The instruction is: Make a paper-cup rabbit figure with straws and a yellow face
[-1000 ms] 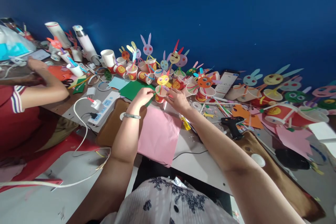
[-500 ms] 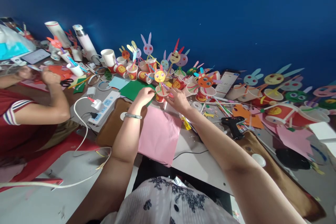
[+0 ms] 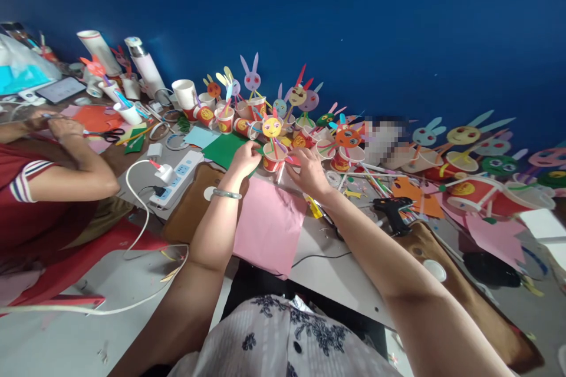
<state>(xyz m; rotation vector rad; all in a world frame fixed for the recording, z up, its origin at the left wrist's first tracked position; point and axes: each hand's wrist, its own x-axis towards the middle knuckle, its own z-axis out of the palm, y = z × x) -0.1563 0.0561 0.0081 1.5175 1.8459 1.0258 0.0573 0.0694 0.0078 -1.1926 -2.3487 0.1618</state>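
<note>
A red and white paper cup (image 3: pixel 274 164) stands at the middle of the table, with a yellow paper rabbit face (image 3: pixel 271 126) fixed above it on strips. My left hand (image 3: pixel 246 160) is just left of this cup, its fingers loosely bent and the tips beside the wall; whether they touch is unclear. On the cup's other side, my right hand (image 3: pixel 308 172) has its thumb and fingers apart. A small pink strip (image 3: pixel 292 160) shows by its fingertips. Beneath my wrists lie pink paper (image 3: pixel 270 227) and green paper (image 3: pixel 226 151).
More cups with paper rabbit faces line the blue wall, among them an orange one (image 3: pixel 347 136). A black glue gun (image 3: pixel 393 212) lies to the right. At left are a power strip (image 3: pixel 179 181), scissors (image 3: pixel 112 134) and a co-worker's arm (image 3: pixel 84 175). Brown cushions flank the pink paper.
My right hand has drawn slightly right, away from the cup. My left hand stays beside it. The co-worker's hands have shifted left, and the view has moved a little.
</note>
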